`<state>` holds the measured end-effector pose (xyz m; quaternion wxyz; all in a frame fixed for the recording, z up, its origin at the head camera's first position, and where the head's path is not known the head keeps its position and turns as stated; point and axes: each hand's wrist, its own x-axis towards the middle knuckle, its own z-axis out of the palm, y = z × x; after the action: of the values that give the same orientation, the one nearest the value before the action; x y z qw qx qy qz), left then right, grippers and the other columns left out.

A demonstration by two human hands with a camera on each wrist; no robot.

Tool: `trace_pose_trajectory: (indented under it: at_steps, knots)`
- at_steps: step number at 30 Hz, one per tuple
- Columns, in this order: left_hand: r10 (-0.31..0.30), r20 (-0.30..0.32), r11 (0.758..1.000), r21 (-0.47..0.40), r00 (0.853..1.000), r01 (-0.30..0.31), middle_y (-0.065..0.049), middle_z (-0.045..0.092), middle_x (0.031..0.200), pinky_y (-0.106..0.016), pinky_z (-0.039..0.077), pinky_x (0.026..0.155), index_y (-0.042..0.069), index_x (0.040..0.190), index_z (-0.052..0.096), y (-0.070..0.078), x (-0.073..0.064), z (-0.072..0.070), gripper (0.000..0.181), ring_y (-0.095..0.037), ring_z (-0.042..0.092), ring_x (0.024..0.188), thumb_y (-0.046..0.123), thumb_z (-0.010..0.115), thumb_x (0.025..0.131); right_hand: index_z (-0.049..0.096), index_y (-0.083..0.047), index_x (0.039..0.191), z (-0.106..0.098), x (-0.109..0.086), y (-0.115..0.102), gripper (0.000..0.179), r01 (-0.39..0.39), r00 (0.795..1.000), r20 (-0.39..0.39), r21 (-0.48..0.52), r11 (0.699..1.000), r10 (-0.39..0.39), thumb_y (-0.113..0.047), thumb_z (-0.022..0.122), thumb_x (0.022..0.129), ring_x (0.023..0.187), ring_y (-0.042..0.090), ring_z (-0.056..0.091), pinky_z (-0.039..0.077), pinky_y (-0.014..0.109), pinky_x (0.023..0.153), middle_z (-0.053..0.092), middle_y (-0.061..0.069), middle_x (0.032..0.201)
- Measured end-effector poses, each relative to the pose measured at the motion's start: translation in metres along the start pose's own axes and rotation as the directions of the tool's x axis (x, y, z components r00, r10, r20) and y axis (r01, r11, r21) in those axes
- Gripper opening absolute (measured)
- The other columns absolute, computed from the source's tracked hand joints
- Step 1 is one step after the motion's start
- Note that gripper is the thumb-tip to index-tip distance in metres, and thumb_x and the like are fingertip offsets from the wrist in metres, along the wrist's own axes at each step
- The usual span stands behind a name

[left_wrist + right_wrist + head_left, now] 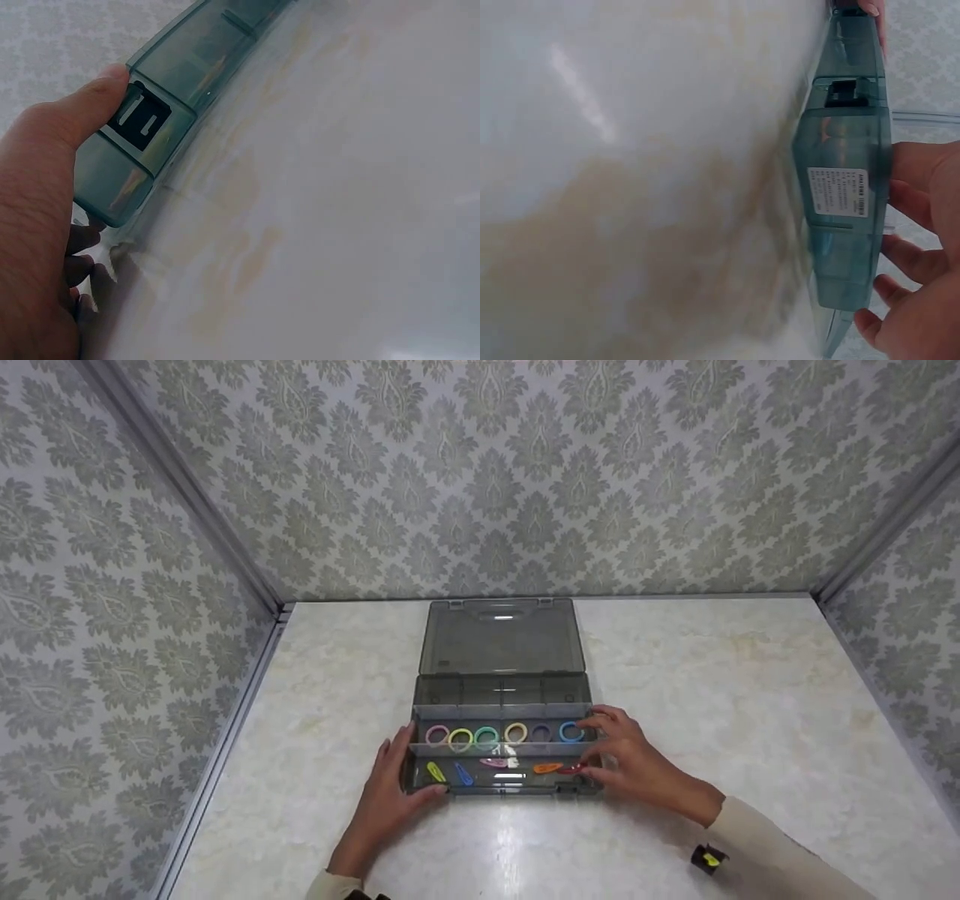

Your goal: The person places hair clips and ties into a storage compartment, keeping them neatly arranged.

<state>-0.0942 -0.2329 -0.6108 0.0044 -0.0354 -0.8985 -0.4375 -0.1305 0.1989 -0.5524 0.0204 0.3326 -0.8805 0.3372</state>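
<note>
A smoky clear plastic box (465, 787) lies with its lid (502, 641) folded back. Several coloured hair ties, such as the blue hair tie (571, 740), line its middle compartment. In the front compartment are yellow-green (436, 772), blue (464, 773), pink (494, 763) and orange hair clips (547, 769). My left hand (390, 791) grips the box's left end, thumb at the front edge. With thumb and index finger my right hand (630, 761) pinches a red hair clip (571, 769) beside the orange one; its other fingers reach over the right rim near the blue hair tie.
The box stands on a pale marbled table (750, 682), with patterned walls (487, 472) behind and at both sides. A small black object with a yellow patch (709, 859) shows by the right sleeve. A white label (838, 192) sticks to the box's end.
</note>
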Motion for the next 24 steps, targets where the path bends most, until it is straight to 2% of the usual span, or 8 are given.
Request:
trace_pose_trajectory:
  at_steps: [10, 18, 24]
  knots:
    - [-0.001, -0.003, 1.000, -0.002, 1.000, 0.001, -0.013, 0.027, 0.181, -0.074, 0.024, 0.129, 0.030, 0.177, 0.026, 0.001, 0.001, -0.001, 0.120, -0.051, 0.015, 0.167, 0.063, 0.092, 0.083, 0.087, -0.015, 0.091, 0.001, 0.013, -0.010, 0.010, -0.035, 0.993, 0.113, -0.082, 0.996, 0.044, -0.009, 0.094, 0.089, 0.154, 0.049, 0.036, 0.031, 0.077, 0.118, 0.065, 0.016, 0.147]
    - [-0.019, 0.004, 1.000, -0.004, 1.000, 0.019, -0.011, 0.026, 0.182, -0.074, 0.023, 0.129, 0.030, 0.177, 0.025, 0.001, 0.000, -0.001, 0.120, -0.050, 0.013, 0.167, 0.064, 0.092, 0.083, 0.088, -0.014, 0.091, 0.000, 0.016, -0.013, 0.007, -0.075, 0.982, 0.164, -0.118, 0.990, 0.094, -0.011, 0.094, 0.089, 0.157, 0.046, 0.033, 0.032, 0.074, 0.119, 0.065, 0.017, 0.148]
    - [-0.015, 0.002, 1.000, 0.001, 1.000, 0.015, -0.012, 0.027, 0.182, -0.076, 0.024, 0.128, 0.030, 0.177, 0.026, -0.001, 0.000, 0.000, 0.119, -0.051, 0.015, 0.166, 0.062, 0.093, 0.083, 0.087, -0.011, 0.091, 0.001, 0.016, -0.014, 0.006, -0.084, 0.982, 0.160, -0.117, 0.989, 0.103, -0.011, 0.093, 0.090, 0.157, 0.046, 0.034, 0.032, 0.074, 0.119, 0.066, 0.017, 0.147]
